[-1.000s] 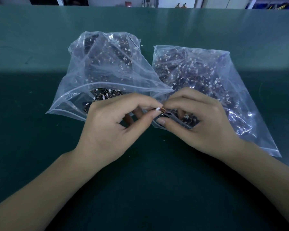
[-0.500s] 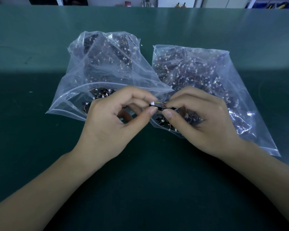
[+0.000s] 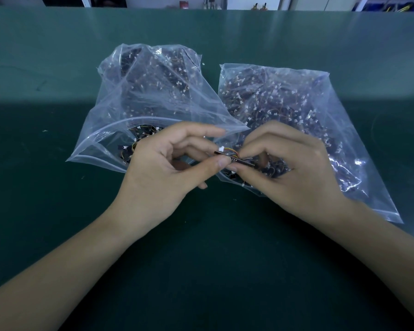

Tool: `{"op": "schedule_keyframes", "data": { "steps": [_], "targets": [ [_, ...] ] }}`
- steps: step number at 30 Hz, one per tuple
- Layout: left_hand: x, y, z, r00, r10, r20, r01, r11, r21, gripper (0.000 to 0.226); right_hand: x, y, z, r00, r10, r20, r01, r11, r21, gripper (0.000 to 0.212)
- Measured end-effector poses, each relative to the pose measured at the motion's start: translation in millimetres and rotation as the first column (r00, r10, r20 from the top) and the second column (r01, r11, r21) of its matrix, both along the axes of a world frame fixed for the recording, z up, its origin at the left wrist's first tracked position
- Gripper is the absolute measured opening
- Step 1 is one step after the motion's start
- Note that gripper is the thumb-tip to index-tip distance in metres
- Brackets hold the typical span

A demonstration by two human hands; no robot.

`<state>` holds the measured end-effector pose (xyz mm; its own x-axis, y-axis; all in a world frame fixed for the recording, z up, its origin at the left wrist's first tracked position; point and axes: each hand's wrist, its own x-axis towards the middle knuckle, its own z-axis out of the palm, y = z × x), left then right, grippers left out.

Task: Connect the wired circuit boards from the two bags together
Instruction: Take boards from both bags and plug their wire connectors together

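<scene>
In the head view we see the left hand [image 3: 167,168] and the right hand [image 3: 294,173] meeting at the centre of the frame, just in front of two clear plastic zip bags lying side by side on the dark green table mat [image 3: 201,271]. The left hand pinches a small dark wired circuit board [image 3: 221,153] between thumb and fingers; a white connector [image 3: 221,148] sits on its top edge, and thin orange and yellow wires [image 3: 232,152] run from it towards the right hand. The right hand's curled fingers pinch a second dark narrow circuit board [image 3: 245,162], touching the first. We cannot tell whether the two are plugged together. The left clear bag [image 3: 153,96], upper centre-left, and the right clear bag [image 3: 296,103], upper centre-right, both hold many more dark boards with white connectors
</scene>
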<state>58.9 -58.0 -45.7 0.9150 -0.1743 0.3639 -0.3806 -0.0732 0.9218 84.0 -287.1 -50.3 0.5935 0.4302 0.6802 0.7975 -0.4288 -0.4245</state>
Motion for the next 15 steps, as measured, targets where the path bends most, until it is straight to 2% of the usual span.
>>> {"op": "schedule_keyframes", "data": {
  "steps": [5, 11, 15],
  "targets": [
    [-2.0, -2.9, 0.3, 1.0, -0.022, 0.013, 0.022, 1.0, -0.006, 0.027, -0.1, -0.7, 0.6, 1.0, -0.001, -0.006, 0.001, 1.0, -0.023, 0.011],
    [-0.3, -1.7, -2.2, 0.999, 0.039, -0.001, -0.039, 0.999, -0.002, 0.012, -0.6, 0.5, 1.5, 1.0, -0.02, 0.002, 0.02, 1.0, 0.005, 0.008],
    [-0.1, 0.4, 1.8, 1.0, -0.016, -0.013, 0.016, 0.999, -0.045, 0.009, -1.0, 1.4, 2.6, 0.999, -0.035, 0.016, 0.034, 0.998, 0.043, 0.009]
  ]
}}
